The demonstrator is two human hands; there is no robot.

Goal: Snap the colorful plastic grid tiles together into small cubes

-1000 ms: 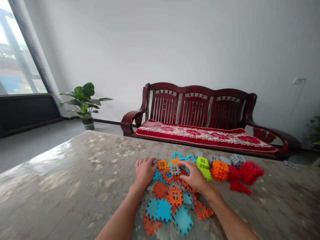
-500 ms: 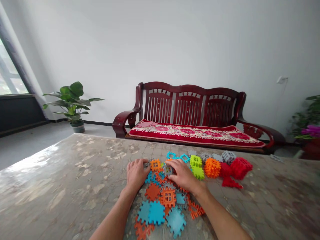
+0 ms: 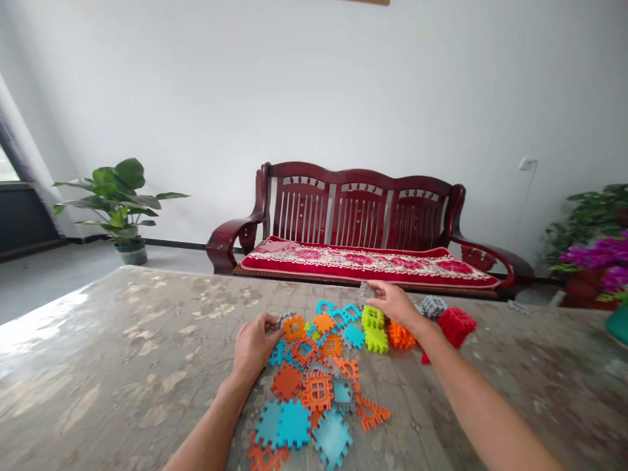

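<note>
My left hand [image 3: 255,343] is at the left edge of a loose pile of interlocking plastic tiles, its thumb and fingers closed on a grey tile [image 3: 284,320]. Beside that lies an orange window tile [image 3: 294,328]. Farther back, my right hand [image 3: 395,305] grips an upright grey tile [image 3: 365,294] behind the lime-green tiles [image 3: 373,318]. Between my forearms are blue tiles [image 3: 294,422], an orange window tile with square holes, a dark orange tile [image 3: 287,382] and a triangular orange frame [image 3: 373,413].
Orange stacked tiles [image 3: 401,335], a red block of tiles [image 3: 456,326] and a grey block [image 3: 434,307] stand to the right, partly behind my right forearm. A patterned cover lies over the table [image 3: 161,353]. Beyond it is a wooden bench [image 3: 366,209]. A potted plant [image 3: 120,203] stands at left.
My right hand has moved from the middle of the pile to the back right, carrying a grey tile. My left hand stays by the pile's left edge. The view has shifted slightly right.
</note>
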